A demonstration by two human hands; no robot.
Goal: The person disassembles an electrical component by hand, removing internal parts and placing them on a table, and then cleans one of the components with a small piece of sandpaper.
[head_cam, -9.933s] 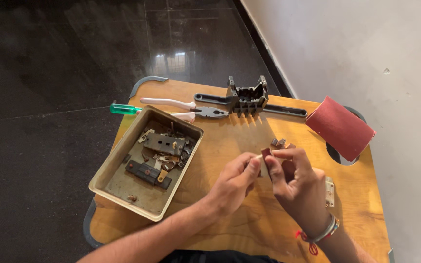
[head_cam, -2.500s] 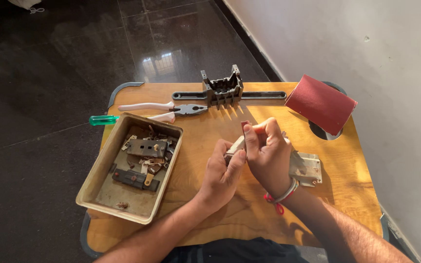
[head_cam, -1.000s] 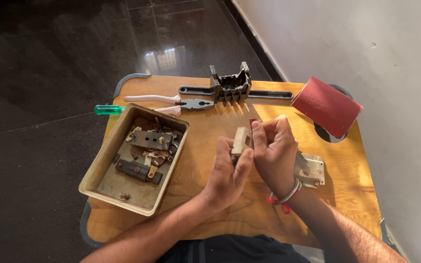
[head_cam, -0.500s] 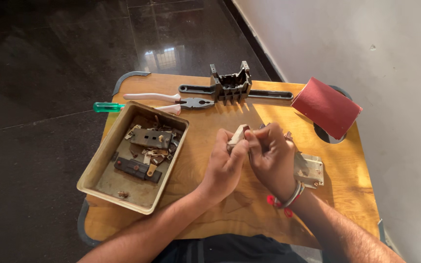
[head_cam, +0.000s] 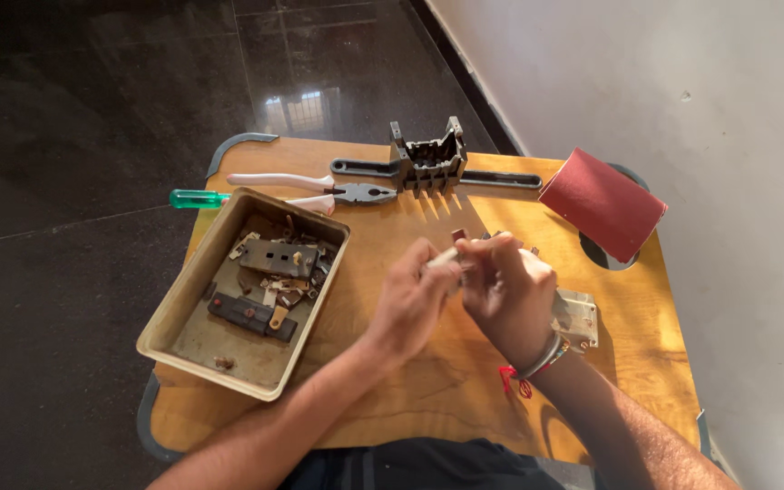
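Fingers of both hands were pinched together on one small pale part above the middle of the table.

Left hand (head_cam: 415, 295) and right hand (head_cam: 505, 290) met fingertip to fingertip, both closed on the small pale part (head_cam: 446, 258), most of it hidden by the fingers; its exact shape could not be told. A pale switch plate (head_cam: 578, 319) lay on the table (head_cam: 428, 399) just beside the right wrist, toward the right edge. A shallow metal tray (head_cam: 183, 313) with dark switch pieces sat at the left edge. Along the far edge lay pliers (head_cam: 319, 188) with white handles, a green-handled screwdriver (head_cam: 194, 198) and a dark plastic frame (head_cam: 428, 163). A red sheet of sandpaper (head_cam: 602, 202) rested at the far right corner.
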